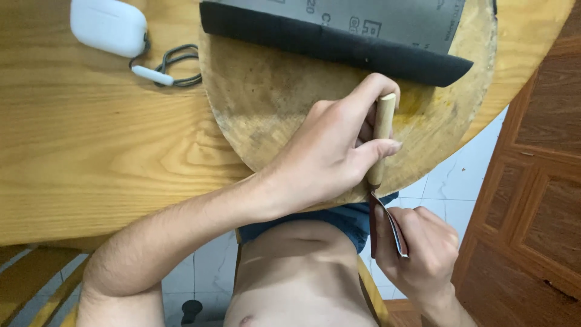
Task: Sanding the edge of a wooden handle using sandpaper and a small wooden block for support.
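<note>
**Wooden stick gripped over a round board**

The left hand (pixel 336 151) closes around a short wooden stick (pixel 382 130), thumb and fingers pinching it upright over the edge of a round wooden board (pixel 266 103). Just below, the right hand (pixel 420 251) pinches a folded strip of sandpaper (pixel 390 227) touching the stick's lower end. A dark sandpaper sheet (pixel 339 39) lies across the board on the counter (pixel 91 151), beside a white earbud case (pixel 109 25).

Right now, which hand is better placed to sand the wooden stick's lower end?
Probably right: the right hand pinches the folded sandpaper strip at that end; the left hand grips the wooden stick.
</note>
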